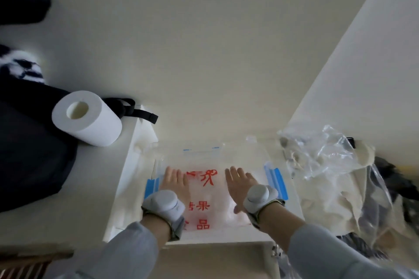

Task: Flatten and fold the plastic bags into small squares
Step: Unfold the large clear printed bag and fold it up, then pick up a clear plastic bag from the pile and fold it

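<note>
A person's left hand (174, 182) and right hand (239, 182), fingers spread flat and palms down, press a clear plastic bag with red printed characters and blue zip strips (204, 179) onto a small white tabletop (127, 188). The bag lies flattened but apparently unfolded, so the folding seems yet to begin. A heap of crumpled clear plastic bags (324, 154) waits at right. The bag reaches close to the table's edges; a white paper roll (87, 118) stands near on the left.
</note>
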`<action>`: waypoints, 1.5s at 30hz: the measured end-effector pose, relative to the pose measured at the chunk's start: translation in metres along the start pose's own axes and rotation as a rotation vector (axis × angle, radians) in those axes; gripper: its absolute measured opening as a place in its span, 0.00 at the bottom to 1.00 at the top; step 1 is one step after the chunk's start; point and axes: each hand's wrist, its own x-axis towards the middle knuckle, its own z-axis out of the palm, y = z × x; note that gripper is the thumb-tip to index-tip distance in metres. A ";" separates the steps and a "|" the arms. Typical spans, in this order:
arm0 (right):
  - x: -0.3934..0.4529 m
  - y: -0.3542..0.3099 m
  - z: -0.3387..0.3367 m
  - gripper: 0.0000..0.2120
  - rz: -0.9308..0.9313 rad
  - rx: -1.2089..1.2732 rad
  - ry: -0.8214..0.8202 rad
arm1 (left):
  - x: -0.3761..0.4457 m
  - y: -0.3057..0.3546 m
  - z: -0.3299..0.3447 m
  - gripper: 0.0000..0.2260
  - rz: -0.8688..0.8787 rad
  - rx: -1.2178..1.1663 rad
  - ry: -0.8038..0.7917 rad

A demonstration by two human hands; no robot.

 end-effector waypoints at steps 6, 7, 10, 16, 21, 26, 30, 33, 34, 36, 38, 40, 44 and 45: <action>-0.080 -0.014 -0.004 0.27 0.118 0.278 0.472 | -0.035 0.038 -0.032 0.24 0.205 -0.185 0.552; -0.096 -0.013 0.004 0.25 0.165 0.319 0.527 | -0.036 0.051 -0.032 0.26 0.275 -0.225 0.657; -0.147 -0.002 0.037 0.21 0.285 0.438 0.593 | -0.060 0.095 -0.046 0.25 0.463 -0.318 0.772; -0.210 0.024 0.110 0.16 0.424 0.664 0.447 | -0.074 0.172 -0.039 0.20 0.698 -0.357 0.683; -0.229 0.062 0.185 0.17 0.540 0.787 0.276 | -0.075 0.250 -0.029 0.21 0.792 -0.320 0.370; -0.212 0.107 0.284 0.24 0.591 0.839 0.020 | -0.034 0.335 0.022 0.24 0.678 -0.264 0.163; -0.151 0.141 0.355 0.32 0.527 0.827 -0.107 | 0.013 0.382 0.074 0.31 0.588 -0.099 0.086; -0.091 0.152 0.404 0.28 0.508 0.774 -0.134 | 0.058 0.414 0.110 0.33 0.531 -0.072 0.018; -0.082 0.157 0.407 0.26 0.514 0.758 -0.154 | 0.065 0.415 0.107 0.33 0.508 -0.095 -0.012; -0.045 0.159 0.437 0.25 0.505 0.767 -0.148 | 0.087 0.425 0.119 0.33 0.471 -0.115 -0.026; -0.024 0.162 0.455 0.30 0.514 0.783 -0.160 | 0.097 0.430 0.124 0.32 0.485 -0.150 -0.031; -0.015 0.163 0.463 0.32 0.557 0.805 -0.142 | 0.103 0.433 0.127 0.32 0.494 -0.174 -0.022; -0.042 0.175 0.428 0.25 0.558 0.788 0.044 | 0.099 0.430 0.106 0.32 0.486 -0.201 -0.041; -0.073 0.189 0.398 0.24 0.571 0.822 0.147 | 0.083 0.430 0.076 0.32 0.490 -0.240 -0.013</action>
